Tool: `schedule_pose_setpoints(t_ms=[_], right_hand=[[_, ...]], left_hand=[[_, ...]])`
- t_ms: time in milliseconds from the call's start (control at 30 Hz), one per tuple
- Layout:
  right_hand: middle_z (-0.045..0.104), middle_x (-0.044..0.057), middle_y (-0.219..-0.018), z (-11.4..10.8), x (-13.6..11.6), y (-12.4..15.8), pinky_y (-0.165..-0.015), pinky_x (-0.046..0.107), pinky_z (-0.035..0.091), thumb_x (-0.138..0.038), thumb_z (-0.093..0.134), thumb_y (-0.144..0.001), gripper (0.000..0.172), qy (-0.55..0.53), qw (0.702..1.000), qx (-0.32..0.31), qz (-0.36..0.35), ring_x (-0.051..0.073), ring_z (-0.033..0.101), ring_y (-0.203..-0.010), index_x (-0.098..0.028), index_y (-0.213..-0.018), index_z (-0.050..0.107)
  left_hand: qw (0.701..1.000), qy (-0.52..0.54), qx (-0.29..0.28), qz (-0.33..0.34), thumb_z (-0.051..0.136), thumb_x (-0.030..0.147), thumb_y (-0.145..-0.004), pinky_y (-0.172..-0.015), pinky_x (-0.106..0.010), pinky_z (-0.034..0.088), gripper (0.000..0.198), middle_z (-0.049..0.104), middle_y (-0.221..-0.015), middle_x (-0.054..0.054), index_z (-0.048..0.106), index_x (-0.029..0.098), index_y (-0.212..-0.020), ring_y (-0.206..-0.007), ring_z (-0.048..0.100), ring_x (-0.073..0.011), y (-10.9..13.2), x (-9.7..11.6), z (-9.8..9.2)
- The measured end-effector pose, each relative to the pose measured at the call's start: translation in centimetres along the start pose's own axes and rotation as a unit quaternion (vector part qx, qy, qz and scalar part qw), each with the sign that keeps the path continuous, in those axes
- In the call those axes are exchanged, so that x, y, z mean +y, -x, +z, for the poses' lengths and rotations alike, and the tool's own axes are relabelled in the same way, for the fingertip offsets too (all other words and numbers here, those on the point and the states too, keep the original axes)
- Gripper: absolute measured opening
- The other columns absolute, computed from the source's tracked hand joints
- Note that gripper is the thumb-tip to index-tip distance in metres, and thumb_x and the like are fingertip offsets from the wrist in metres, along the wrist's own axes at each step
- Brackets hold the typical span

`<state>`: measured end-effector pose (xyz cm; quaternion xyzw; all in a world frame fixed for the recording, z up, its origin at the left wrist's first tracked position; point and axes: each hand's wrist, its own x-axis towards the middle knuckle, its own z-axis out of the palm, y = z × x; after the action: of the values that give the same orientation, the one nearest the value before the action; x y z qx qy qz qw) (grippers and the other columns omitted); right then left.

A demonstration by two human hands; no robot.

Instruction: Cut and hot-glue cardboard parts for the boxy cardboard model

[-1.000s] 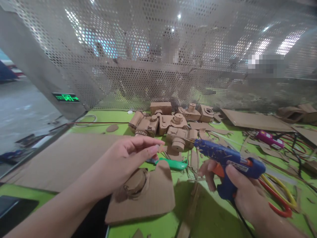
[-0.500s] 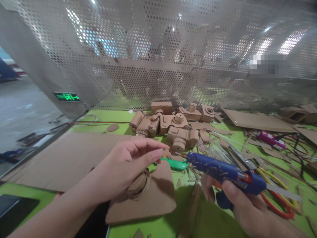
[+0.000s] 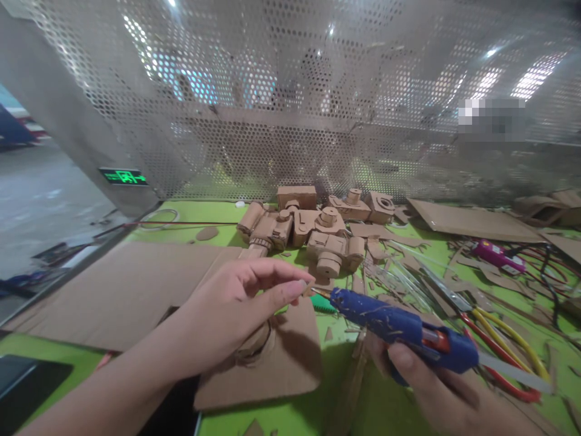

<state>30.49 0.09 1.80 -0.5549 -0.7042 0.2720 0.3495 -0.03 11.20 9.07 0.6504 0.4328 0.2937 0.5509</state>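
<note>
My left hand (image 3: 236, 309) pinches a tiny cardboard piece (image 3: 308, 286) between thumb and forefinger, raised above a flat cardboard part (image 3: 272, 369) with a round cardboard lens glued to it. My right hand (image 3: 426, 387) grips a blue hot glue gun (image 3: 399, 327), a clear glue stick poking out of its back. The gun's nozzle touches the tiny piece at my left fingertips. A green utility knife (image 3: 323, 304) lies on the table just beneath the nozzle, mostly hidden.
Several cardboard model cameras (image 3: 313, 230) stand in a cluster at the back of the green table (image 3: 290, 418). A large cardboard sheet (image 3: 118, 290) lies left. Scissors (image 3: 499, 339), a pink glue gun (image 3: 497, 254), cables and scraps crowd the right. A perforated metal screen (image 3: 290, 121) walls the back.
My right hand has swung the glue gun left and down until its nozzle meets the tiny piece. My left hand has stayed nearly still, holding the piece.
</note>
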Motion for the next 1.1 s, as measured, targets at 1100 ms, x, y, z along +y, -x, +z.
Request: schedule_pose_setpoints(t_ms=[1100], right_hand=[[0.065,0.000,-0.071,0.3,-3.9,-2.5,-0.061,0.030,0.055,-0.042,0.057,-0.112,0.034,0.109,0.985,0.011,-0.130,0.020,0.064,-0.061,-0.028,-0.082,0.058]], left_hand=[[1.000,0.014,-0.013,-0.012,0.083,0.059,-0.096,-0.067,-0.015,0.062,0.025,0.084,-0.087,0.003,0.088,0.035,-0.102,-0.076,0.074,-0.0136,-0.1,-0.3,0.0]])
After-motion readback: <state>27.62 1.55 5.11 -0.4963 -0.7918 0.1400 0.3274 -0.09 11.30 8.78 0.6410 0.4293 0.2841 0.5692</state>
